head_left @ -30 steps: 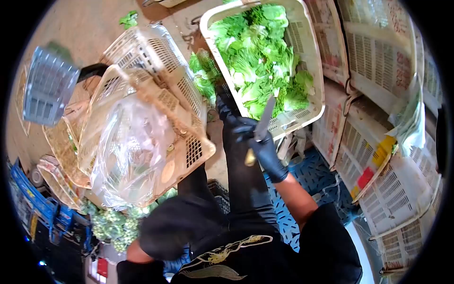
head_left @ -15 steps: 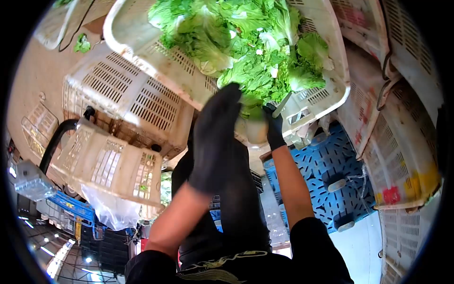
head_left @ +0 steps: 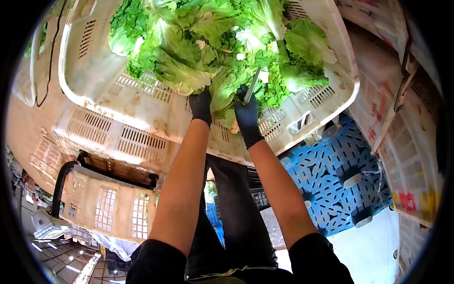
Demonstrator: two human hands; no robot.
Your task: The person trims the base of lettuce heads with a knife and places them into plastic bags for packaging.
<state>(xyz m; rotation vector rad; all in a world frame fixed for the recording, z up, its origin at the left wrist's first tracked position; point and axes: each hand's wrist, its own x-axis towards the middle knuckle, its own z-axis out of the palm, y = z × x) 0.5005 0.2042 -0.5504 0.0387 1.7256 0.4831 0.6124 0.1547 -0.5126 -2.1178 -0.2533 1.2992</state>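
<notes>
My gloved right hand (head_left: 247, 113) is closed around a knife (head_left: 254, 84), its blade pointing up and away over the leaves. Close beside it, my gloved left hand (head_left: 201, 106) is closed at the near edge of the pile, on a lettuce (head_left: 223, 94) between both hands; its fingertips are partly hidden by leaves. Below the right hand a small brownish end, perhaps a cut stem, shows. Loose green lettuce leaves (head_left: 189, 57) and pale cut pieces fill much of the white plastic crate (head_left: 99, 90) under my hands.
An upturned white crate (head_left: 111, 128) supports the left side. Lower left is a cream basket (head_left: 106, 206) with a black handle. Blue plastic pallets (head_left: 336, 175) stand at the right, beside stacked, stained white crates (head_left: 392, 156). My legs are below the crate's near edge.
My left hand, blurred and raised before, has come down to the lettuce beside the right hand. The right hand has moved left with the knife. The view has shifted, showing more of the crate.
</notes>
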